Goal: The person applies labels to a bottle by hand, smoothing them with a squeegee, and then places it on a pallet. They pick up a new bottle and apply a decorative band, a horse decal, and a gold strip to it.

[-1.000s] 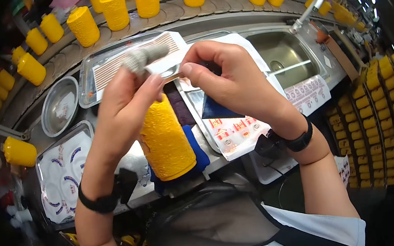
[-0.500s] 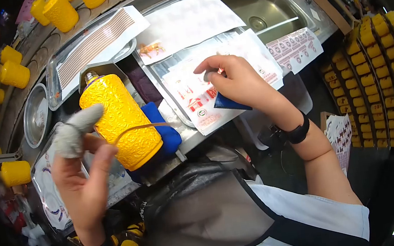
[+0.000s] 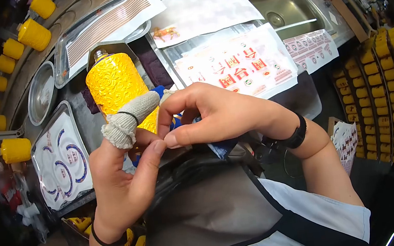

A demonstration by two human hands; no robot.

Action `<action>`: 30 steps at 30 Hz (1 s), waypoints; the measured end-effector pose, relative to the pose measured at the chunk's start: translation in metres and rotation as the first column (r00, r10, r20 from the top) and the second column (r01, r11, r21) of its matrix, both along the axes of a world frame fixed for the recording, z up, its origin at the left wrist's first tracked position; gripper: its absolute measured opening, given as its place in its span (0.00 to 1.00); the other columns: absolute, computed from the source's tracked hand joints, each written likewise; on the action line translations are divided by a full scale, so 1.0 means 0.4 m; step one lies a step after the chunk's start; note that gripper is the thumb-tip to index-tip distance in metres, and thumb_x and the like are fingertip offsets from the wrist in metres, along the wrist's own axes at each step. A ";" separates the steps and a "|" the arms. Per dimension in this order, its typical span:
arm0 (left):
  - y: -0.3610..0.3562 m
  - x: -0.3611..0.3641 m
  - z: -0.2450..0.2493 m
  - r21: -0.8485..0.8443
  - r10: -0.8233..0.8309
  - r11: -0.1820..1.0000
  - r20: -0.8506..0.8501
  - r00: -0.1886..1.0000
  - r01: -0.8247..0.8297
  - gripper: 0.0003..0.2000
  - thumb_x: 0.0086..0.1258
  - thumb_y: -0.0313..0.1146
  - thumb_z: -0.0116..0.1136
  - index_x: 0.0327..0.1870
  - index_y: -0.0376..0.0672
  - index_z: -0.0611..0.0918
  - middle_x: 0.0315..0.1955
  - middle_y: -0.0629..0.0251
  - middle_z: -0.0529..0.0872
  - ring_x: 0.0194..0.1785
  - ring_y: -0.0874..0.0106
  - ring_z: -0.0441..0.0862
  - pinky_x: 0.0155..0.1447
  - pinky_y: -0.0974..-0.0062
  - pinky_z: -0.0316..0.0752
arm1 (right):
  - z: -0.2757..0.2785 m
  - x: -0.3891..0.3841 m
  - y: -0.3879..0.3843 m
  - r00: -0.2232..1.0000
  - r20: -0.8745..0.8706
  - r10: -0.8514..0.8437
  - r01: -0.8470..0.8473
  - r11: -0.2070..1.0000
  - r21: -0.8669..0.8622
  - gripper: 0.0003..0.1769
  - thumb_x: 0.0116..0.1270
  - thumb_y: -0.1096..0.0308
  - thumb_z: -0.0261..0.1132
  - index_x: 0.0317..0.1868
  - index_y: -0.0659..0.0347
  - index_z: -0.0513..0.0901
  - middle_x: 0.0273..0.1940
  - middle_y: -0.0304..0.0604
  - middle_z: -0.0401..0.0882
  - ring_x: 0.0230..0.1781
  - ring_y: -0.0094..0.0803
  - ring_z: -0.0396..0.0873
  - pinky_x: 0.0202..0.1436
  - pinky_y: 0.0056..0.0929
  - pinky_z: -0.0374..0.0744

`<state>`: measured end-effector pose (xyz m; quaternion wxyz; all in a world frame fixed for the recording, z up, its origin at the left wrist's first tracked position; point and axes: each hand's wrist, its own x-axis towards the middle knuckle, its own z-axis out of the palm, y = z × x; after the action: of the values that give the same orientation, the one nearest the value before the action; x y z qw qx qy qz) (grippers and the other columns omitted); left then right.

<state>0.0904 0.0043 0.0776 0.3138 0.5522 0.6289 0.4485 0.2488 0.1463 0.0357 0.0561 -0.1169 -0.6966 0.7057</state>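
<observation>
A yellow embossed bottle (image 3: 115, 79) lies tilted on the work surface, its clear neck pointing to the far side. My left hand (image 3: 127, 173), a grey knitted cover over its fingers, is in front of the bottle's near end. Thumb and finger are pinched, but what lies between them is hidden. My right hand (image 3: 210, 114) meets the left at the fingertips, its thumb and forefinger also closed. A dark blue cloth (image 3: 224, 148) hangs below the right hand, apparently gripped by its lower fingers. More blue cloth shows beside the bottle.
Trays hold a striped sheet (image 3: 111, 27), white sheets with red print (image 3: 242, 68), and blue curved decals (image 3: 66, 163). A round metal dish (image 3: 42, 95) stands at left. The sink (image 3: 281, 9) is at back right. Stacked yellow containers (image 3: 375, 96) line the right; others stand at left.
My right hand has come from the printed sheets to my left hand, the blue cloth moving with it. The thin brown strip at my left fingers no longer shows. The view has shifted.
</observation>
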 end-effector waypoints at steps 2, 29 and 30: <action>-0.006 -0.003 -0.012 0.003 0.016 1.000 -0.025 1.000 -0.016 0.22 0.64 0.20 0.63 0.62 0.37 0.79 0.27 0.67 0.85 0.28 0.79 0.77 0.36 0.81 0.71 | 0.000 0.008 -0.005 0.998 0.058 0.002 0.001 0.998 -0.056 0.10 0.66 0.66 0.70 0.40 0.65 0.84 0.36 0.36 0.82 0.39 0.20 0.78 0.41 0.22 0.78; -0.125 -0.044 -0.125 -0.155 0.391 0.918 0.213 0.895 -0.364 0.24 0.64 0.21 0.65 0.64 0.35 0.77 0.32 0.73 0.81 0.36 0.83 0.76 0.46 0.83 0.71 | -0.038 0.068 -0.007 0.925 0.242 -0.293 0.276 0.956 0.100 0.05 0.64 0.71 0.67 0.35 0.65 0.82 0.35 0.33 0.81 0.36 0.16 0.76 0.39 0.19 0.75; -0.124 -0.047 -0.132 -0.145 0.396 0.916 0.190 0.898 -0.373 0.24 0.64 0.21 0.65 0.64 0.35 0.77 0.32 0.73 0.81 0.36 0.83 0.75 0.45 0.83 0.71 | -0.047 0.069 -0.005 0.923 0.239 -0.301 0.281 0.953 0.113 0.05 0.64 0.71 0.67 0.35 0.65 0.82 0.34 0.33 0.81 0.35 0.16 0.75 0.39 0.19 0.74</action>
<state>0.0716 -0.0454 0.0250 0.3138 0.3479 0.7105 0.5250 0.2766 0.1445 0.0168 0.0752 -0.3059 -0.6996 0.6414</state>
